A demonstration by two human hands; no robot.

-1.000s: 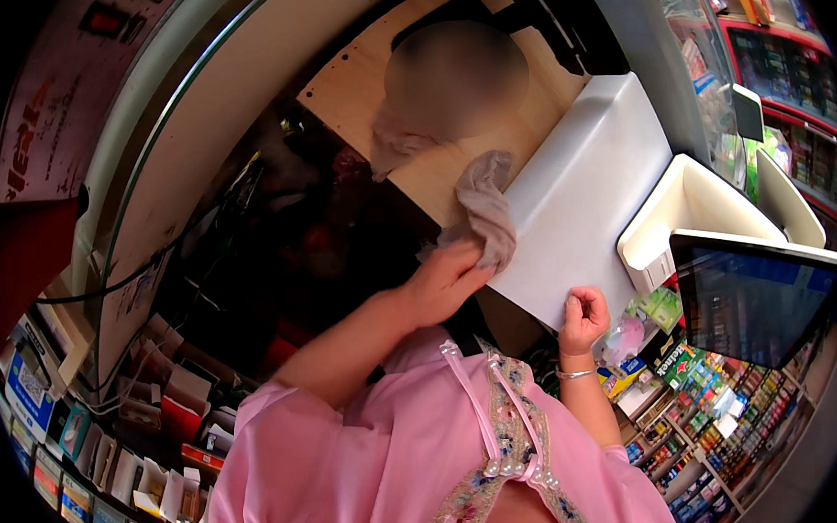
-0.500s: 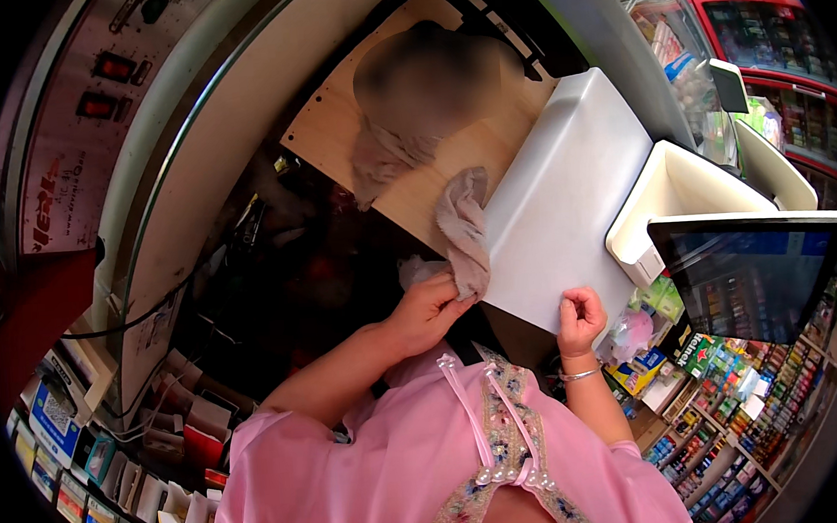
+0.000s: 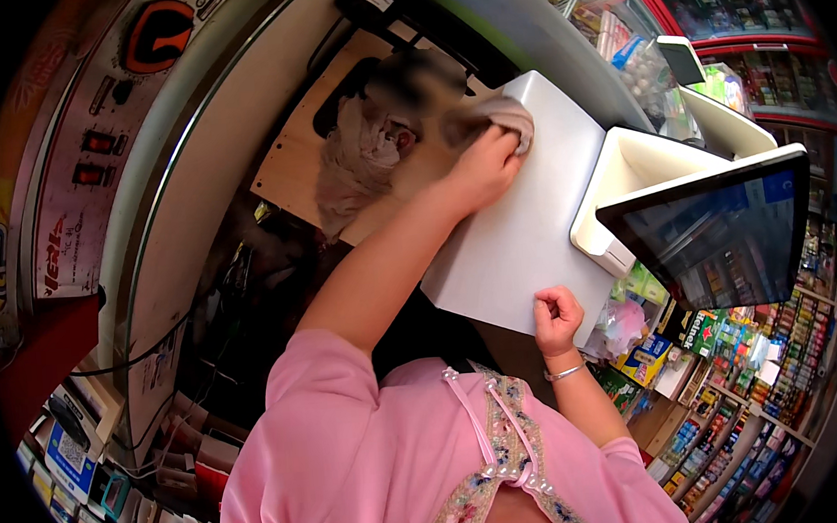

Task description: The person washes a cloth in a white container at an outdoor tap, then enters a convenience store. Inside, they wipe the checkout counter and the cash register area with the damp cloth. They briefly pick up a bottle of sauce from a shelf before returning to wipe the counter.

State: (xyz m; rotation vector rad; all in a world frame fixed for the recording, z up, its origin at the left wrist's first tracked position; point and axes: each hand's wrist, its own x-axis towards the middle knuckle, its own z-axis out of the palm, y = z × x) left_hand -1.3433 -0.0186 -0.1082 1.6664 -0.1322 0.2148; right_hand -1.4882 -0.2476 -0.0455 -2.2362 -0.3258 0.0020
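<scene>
My left hand (image 3: pixel 485 165) reaches far forward, its fingers closed on a greyish-pink cloth (image 3: pixel 517 119). The bunched cloth lies on the far left edge of a smooth white box-like counter (image 3: pixel 523 245); part of it is smeared by motion. Near the counter's front right corner, my right hand (image 3: pixel 558 320) rests curled in a loose fist, with nothing visible in it. A second crumpled pale cloth or thin bag (image 3: pixel 360 160) lies on a light wooden board (image 3: pixel 288 164) to the left of the counter. Beyond that, a blurred patch hides part of the board.
A cream terminal housing (image 3: pixel 624 167) with a dark tilted screen (image 3: pixel 714 234) stands at the counter's right. Below are packed shelves (image 3: pixel 735 415) of small goods. A long panel with red switches (image 3: pixel 92 171) runs along the left. Boxes and cables (image 3: pixel 181 458) crowd the lower left.
My left hand has carried the cloth from the counter's near left corner forward to its far left edge. My right hand stays in a fist by the front. The view has shifted slightly.
</scene>
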